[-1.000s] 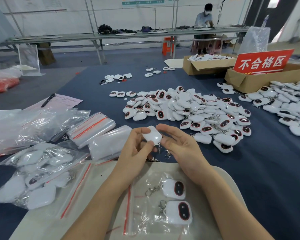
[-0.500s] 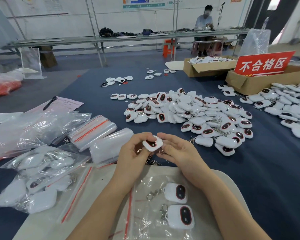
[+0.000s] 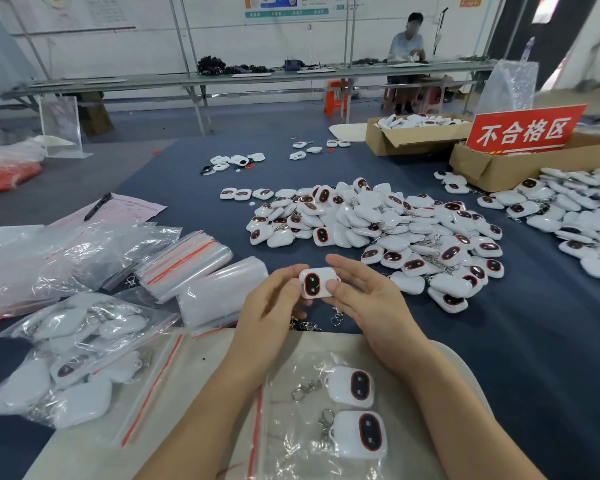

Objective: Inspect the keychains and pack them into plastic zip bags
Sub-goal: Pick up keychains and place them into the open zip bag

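- Nearest you, the zip bag (image 3: 291,445) is lying on the pale board (image 3: 201,368) with two packed keychains (image 3: 352,384) inside, faces up. Nothing there is differing from a second ago, so it is likely waiting for its next piece.
- Just beyond it, you are holding the keychain (image 3: 317,282) over the blue table (image 3: 534,341), between both hands.
- Your left hand (image 3: 269,306) is curling its fingers and thumb round the left edge. Your right hand (image 3: 369,299) is pinching the right edge, thumb on top and fingers underneath. The metal ring (image 3: 336,318) is dangling below.
- The keychain itself is what is changing. A second ago you were looking at its plain white back, and half a second ago it was tipping over. Now its dark, red-ringed face is pointing squarely up at you.
- To my eye you are doing the second half of the check, with the back seen and the front under view. Bagging is not yet starting.
- Farther out on the right, the pile of loose keychains (image 3: 378,226) is sitting as before, so plenty is remaining.
- Farthest, the cardboard box (image 3: 482,168) behind the red sign (image 3: 523,131) is probably serving for rejects.
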{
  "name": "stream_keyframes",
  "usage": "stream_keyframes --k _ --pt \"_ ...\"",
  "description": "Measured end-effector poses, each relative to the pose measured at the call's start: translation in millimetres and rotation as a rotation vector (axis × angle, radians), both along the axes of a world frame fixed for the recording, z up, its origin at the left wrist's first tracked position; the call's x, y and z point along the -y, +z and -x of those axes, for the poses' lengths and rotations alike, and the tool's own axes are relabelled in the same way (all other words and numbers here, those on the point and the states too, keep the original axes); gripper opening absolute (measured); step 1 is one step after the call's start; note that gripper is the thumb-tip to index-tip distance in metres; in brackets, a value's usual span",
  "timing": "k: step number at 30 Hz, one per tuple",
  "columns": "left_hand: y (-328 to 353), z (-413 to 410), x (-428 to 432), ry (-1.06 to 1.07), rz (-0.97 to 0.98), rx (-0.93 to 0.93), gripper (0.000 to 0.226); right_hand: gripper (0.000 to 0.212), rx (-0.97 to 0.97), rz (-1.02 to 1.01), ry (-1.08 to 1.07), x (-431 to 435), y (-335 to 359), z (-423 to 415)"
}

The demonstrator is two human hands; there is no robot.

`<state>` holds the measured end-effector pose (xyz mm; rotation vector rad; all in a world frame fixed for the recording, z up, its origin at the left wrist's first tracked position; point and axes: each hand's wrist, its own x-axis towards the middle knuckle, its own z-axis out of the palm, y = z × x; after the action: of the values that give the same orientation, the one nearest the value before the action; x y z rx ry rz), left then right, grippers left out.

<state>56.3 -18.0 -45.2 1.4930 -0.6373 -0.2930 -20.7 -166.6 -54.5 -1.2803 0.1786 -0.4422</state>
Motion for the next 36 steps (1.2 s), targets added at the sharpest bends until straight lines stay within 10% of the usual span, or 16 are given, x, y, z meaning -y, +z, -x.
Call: stream_keyframes --k 27,36 --pt "5.3 7.0 -13.7 0.006 -0.001 -0.067 0.02 0.026 -0.012 0.036 -0.029 -0.4 5.7 8.4" --pt "12.6 30.4 -88.6 0.169 0.265 -0.552 0.012 0.032 -0.02 0.852 0.079 -49.1 34.1 29.3"
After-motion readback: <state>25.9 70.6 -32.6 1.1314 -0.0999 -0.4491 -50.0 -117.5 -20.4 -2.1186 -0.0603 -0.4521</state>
